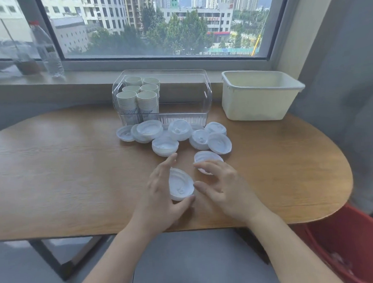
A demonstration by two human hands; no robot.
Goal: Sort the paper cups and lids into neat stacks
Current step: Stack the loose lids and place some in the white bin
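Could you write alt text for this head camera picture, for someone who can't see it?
Two hands work over a wooden table: the left hand holds a white lid, the right hand hovers open beside it. Behind lie loose lids, a clear bin of stacked cups and a cream tub.

Two bare forearms come up from the bottom edge, without sleeves, cuffs or gloves anywhere along their visible length. The left hand (pixel 162 198) and the right hand (pixel 224 186) wear no rings, and neither wrist carries a watch, strap or bracelet. The fingernails look short and unpainted. Below, the lap shows plain grey cloth.
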